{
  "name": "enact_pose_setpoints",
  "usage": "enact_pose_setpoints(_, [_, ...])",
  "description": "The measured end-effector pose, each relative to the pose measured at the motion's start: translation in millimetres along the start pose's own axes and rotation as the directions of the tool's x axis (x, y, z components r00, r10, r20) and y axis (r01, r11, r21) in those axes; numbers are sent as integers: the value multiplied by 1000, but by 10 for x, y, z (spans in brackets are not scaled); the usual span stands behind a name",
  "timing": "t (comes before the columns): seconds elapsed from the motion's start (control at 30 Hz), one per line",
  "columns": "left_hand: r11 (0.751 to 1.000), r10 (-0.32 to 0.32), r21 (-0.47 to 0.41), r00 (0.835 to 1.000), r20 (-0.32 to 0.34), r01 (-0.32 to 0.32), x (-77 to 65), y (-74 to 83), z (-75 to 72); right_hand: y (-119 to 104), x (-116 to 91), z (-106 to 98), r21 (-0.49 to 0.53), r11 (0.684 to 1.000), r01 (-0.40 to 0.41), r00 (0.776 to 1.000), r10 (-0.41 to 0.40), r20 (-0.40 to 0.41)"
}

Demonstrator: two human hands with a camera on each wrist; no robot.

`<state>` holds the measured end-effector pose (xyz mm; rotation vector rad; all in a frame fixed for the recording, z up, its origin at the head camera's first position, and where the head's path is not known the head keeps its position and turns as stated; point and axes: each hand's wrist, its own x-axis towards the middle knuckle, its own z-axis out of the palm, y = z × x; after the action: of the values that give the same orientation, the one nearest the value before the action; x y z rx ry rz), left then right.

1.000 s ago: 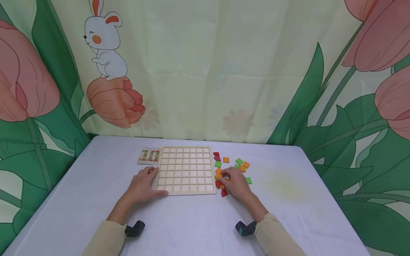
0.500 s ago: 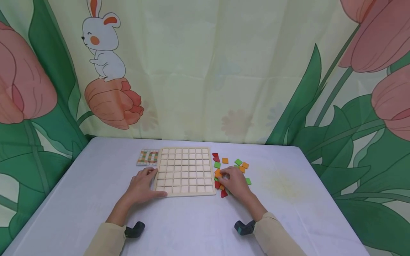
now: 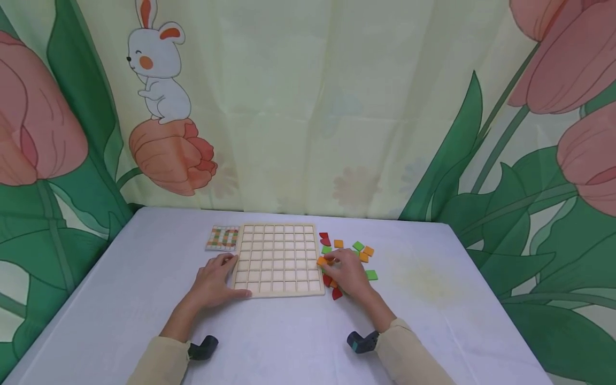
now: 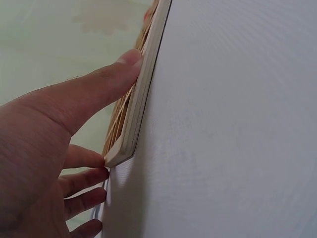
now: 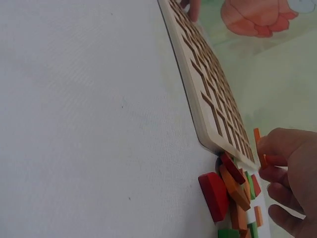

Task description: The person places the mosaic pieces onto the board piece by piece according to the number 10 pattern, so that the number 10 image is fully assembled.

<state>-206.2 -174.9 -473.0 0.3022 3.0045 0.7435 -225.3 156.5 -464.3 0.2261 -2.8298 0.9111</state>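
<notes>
A wooden grid board (image 3: 279, 258) lies flat on the white cloth. My left hand (image 3: 216, 278) spans its near left corner, fingers spread; in the left wrist view the thumb (image 4: 106, 84) rests on the rim and the index fingertip touches the corner. My right hand (image 3: 350, 271) pinches an orange square tile (image 3: 321, 261) between thumb and index finger, at the board's right rim. That tile (image 5: 257, 136) stands on edge in the right wrist view. Around the hand lie loose tiles: a red rounded piece (image 3: 337, 293), a green square (image 3: 371, 275) and several others, partly hidden by the fingers.
A small patterned card (image 3: 223, 237) with coloured squares lies against the board's far left side. More tiles, such as an orange square (image 3: 339, 244) and a green one (image 3: 358, 246), are scattered right of the board. A printed curtain (image 3: 289, 107) hangs behind the table.
My right hand has lifted an orange tile from the pile and moved slightly left, to the board's right rim. The left hand has stayed at the corner.
</notes>
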Motion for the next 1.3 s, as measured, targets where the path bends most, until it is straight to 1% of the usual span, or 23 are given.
enact_pose_setpoints(0.2, [1000, 1, -3, 1000, -4, -1, -17, -40, -1, -71, 23, 76, 35, 999, 9, 1000, -10, 6])
enact_pose_setpoints(0.3, [1000, 11, -8, 1000, -5, -11, -11, -46, 8, -111, 51, 91, 55, 998, 24, 1000, -24, 2])
enact_pose_setpoints(0.43, [1000, 30, -1, 999, -12, -30, -1, -58, 23, -179, 103, 106, 78, 996, 53, 998, -54, 16])
enact_pose_setpoints(0.77, [1000, 17, -7, 1000, 5, -17, -10, -71, 24, -396, 273, 206, 71, 993, 96, 995, -98, 30])
enact_pose_setpoints(1.03, [1000, 30, 6, 1000, 6, -30, -20, -79, 12, -520, 392, 328, 115, 989, 94, 993, -102, 61])
enact_pose_setpoints(1.3, [999, 35, 31, 999, 5, -36, 11, -94, 31, -629, 480, 447, 119, 989, 87, 989, -100, 105])
